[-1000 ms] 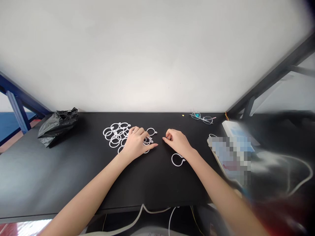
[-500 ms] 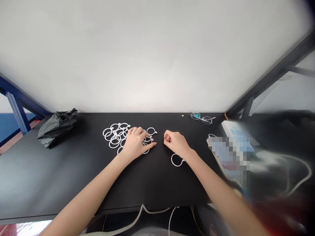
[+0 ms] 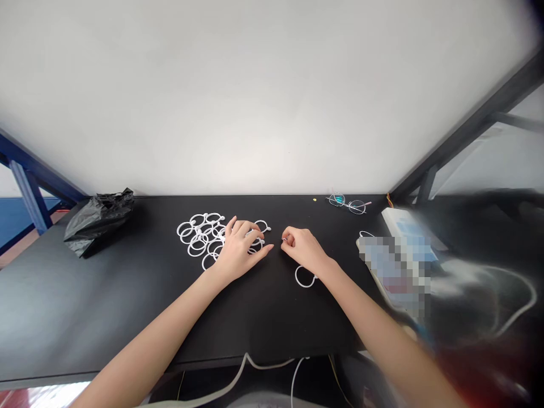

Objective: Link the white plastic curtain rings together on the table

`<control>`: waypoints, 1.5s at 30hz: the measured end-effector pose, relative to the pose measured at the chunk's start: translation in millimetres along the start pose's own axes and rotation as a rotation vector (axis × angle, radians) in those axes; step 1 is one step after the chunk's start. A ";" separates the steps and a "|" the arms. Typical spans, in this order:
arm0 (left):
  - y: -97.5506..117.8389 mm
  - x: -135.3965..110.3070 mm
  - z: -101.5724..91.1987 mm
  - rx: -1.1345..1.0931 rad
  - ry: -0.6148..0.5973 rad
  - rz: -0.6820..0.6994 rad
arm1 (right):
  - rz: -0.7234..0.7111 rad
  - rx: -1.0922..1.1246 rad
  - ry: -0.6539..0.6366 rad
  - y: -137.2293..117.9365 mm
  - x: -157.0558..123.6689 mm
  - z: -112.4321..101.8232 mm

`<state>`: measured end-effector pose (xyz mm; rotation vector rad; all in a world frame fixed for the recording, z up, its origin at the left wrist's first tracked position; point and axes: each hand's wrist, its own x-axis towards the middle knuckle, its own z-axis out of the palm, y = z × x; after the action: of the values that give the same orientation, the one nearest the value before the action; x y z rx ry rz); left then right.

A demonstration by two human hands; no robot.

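While the left hand (image 3: 240,249) lies spread on white plastic rings (image 3: 207,228), the right hand (image 3: 302,249), fingertips (image 3: 284,239) pressed together, sits beside a lone ring (image 3: 296,276).

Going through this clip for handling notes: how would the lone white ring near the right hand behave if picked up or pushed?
The white plastic ring looks light for its slender band, and its clean round shape suggests fair stiffness. Lying flat on the black table, it would probably slide rather than roll when pushed.
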<state>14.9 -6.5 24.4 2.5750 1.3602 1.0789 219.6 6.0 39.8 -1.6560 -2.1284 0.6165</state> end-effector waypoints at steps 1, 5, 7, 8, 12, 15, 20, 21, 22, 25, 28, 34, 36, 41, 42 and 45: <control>1.0 0.1 -0.4 -0.011 0.005 0.005 | -0.021 0.053 0.035 0.2 0.2 0.1; 7.5 0.4 -2.6 -0.104 0.000 0.004 | -0.134 0.321 0.216 -5.6 -2.4 -2.2; 11.5 0.4 -3.2 -0.183 -0.019 -0.001 | -0.195 0.494 0.217 -10.7 -5.2 -2.4; 13.4 0.5 -3.3 -0.223 -0.027 -0.002 | -0.222 0.577 0.193 -13.1 -6.7 -1.9; 18.3 2.3 -3.5 -0.357 -0.039 -0.042 | -0.265 0.841 0.054 -19.5 -10.1 2.3; 18.3 4.4 -4.7 -0.455 -0.025 -0.119 | -0.215 0.993 -0.016 -21.0 -9.8 4.2; 14.8 5.4 -6.6 -0.625 -0.071 -0.223 | -0.172 1.069 0.013 -20.7 -8.0 4.0; 13.9 5.5 -6.9 -0.650 -0.079 -0.237 | -0.159 1.066 0.036 -20.4 -7.7 3.8; 12.9 5.6 -7.1 -0.669 -0.084 -0.248 | -0.150 1.056 0.055 -20.1 -7.3 3.5; 10.4 6.3 -7.8 -0.694 -0.097 -0.255 | -0.160 1.000 0.069 -18.9 -6.2 2.1; 9.6 7.2 -8.2 -0.723 -0.122 -0.270 | -0.170 0.973 0.072 -17.7 -5.4 0.6; 10.8 8.8 -9.1 -0.840 -0.152 -0.321 | -0.184 0.983 0.095 -17.8 -4.4 3.2; 10.8 8.9 -9.9 -0.868 -0.164 -0.328 | -0.200 0.986 0.100 -18.3 -4.5 5.7; 9.7 8.1 -10.9 -0.824 -0.170 -0.295 | -0.211 0.993 0.106 -20.1 -5.9 8.8; 9.4 7.9 -10.9 -0.785 -0.160 -0.284 | -0.203 0.990 0.103 -20.2 -5.9 8.0; 8.1 7.6 -10.8 -0.633 -0.114 -0.248 | -0.156 0.922 0.077 -17.8 -3.8 2.1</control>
<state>17.2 -8.8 39.6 1.9271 1.0513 1.0784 205.0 -1.7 47.7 -0.9622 -1.5044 1.2126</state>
